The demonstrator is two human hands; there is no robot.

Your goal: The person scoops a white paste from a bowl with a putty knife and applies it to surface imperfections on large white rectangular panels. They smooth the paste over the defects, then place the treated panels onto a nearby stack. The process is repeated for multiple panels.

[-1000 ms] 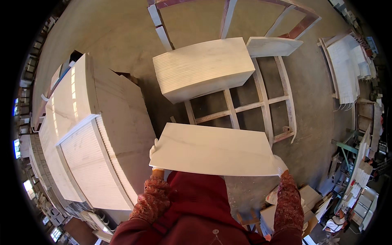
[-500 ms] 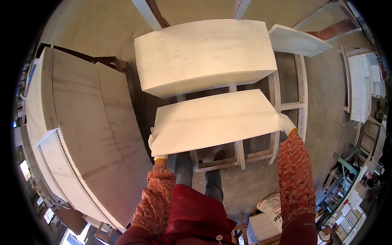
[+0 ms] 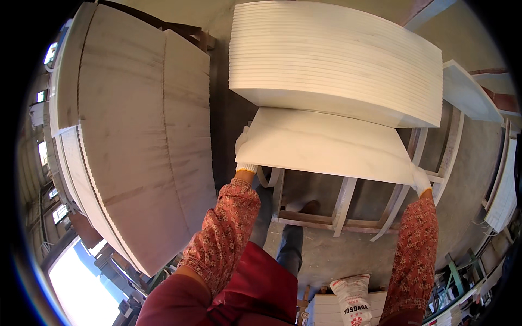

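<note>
White stone-looking slab (image 3: 326, 142), broad face up, held out front between two gloved hands, one at each short end. Left hand (image 3: 243, 151) wrapped around the near left corner, part of the glove showing just outside the short edge, knitted cuff right below the near long edge. Right hand (image 3: 420, 178) on the near right corner, glove up against that end, so basically the whole slab sitting between the two sets of fingers. Both grips closed on it, but most of the fingers out of sight under the stone, so can't tell the exact reach or spread of the tips.

Far long edge right by the lower side of a big stack of slabs (image 3: 337, 60); can't tell if touching or just shy of it. Underneath, a barred frame (image 3: 343, 204), showing past the near edge. Off to the left, a huge pale pile (image 3: 130, 119). Right of the stack, a tilted panel (image 3: 470, 92). Printed sack (image 3: 352, 299) down at the bottom, well apart from the slab.
</note>
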